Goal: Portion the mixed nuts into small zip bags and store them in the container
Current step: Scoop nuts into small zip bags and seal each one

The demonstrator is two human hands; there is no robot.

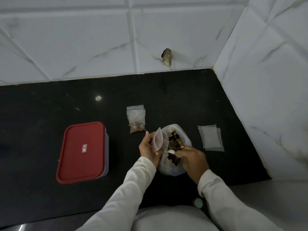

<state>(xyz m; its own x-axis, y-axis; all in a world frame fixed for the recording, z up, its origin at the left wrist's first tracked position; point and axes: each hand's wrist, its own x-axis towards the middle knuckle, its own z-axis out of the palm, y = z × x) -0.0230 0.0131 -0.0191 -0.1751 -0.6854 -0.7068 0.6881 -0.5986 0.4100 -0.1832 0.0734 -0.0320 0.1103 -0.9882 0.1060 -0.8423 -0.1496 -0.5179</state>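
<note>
- The left hand (148, 148) grips an empty small zip bag (158, 139), with the thumb on its near edge and the fingers behind it. It holds the bag upright with the mouth spread open.
- This zip bag sits just left of the big plastic bag (164, 165) and touches its rim.
- The big plastic bag stands on the black counter (41, 114) with its top open. The mixed nuts (175, 140) show inside as brown and yellow pieces.
- The right hand (191, 158) reaches into the mouth of the big bag from the near right. Its fingers are curled around a small white utensil (171, 152), which is too hidden to name more closely.
- Filled zip bags (136, 121) lie in a small overlapping stack on the counter, just beyond the left hand, with nuts gathered at their near ends.
- Flat empty zip bags (210, 138) lie overlapped to the right of the big bag, apart from it.
- The container (107, 147) stands well to the left with its red lid (81, 152) on. A small label is on the middle of the lid.
- Both arms wear pale long sleeves (126, 189).
- A white tiled wall (83, 39) runs behind and to the right of the counter.
</note>
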